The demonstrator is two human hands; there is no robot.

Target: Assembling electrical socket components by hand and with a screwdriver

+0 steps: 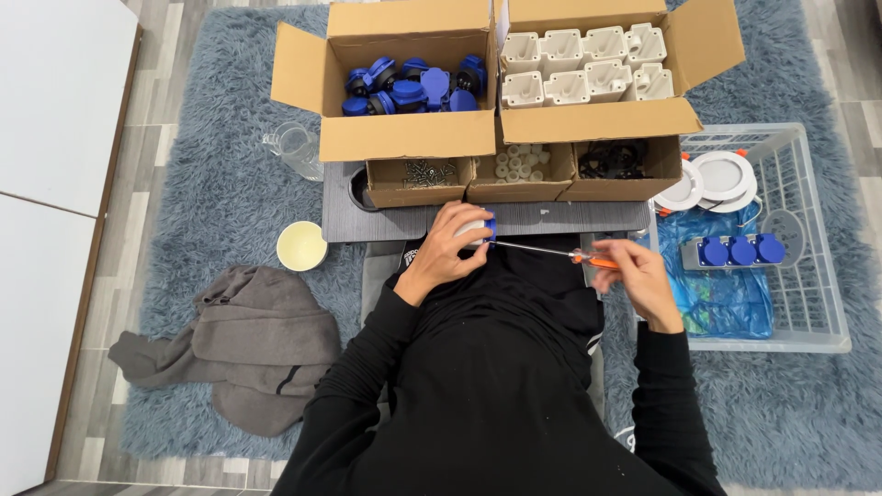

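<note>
My left hand (447,248) grips a small white-and-blue socket part (484,228) just in front of the grey board (551,219). My right hand (632,277) holds an orange-handled screwdriver (588,260). Its thin metal shaft runs left to the part in my left hand. Both arms wear black sleeves.
Two open cartons sit ahead: blue caps (413,87) in the left one, white housings (583,64) in the right. Small boxes below hold screws (424,173), white bits (519,165), black bits (611,161). A white crate (808,276) at right carries finished sockets (733,250). Bowl (301,245), grey cloth (248,344) left.
</note>
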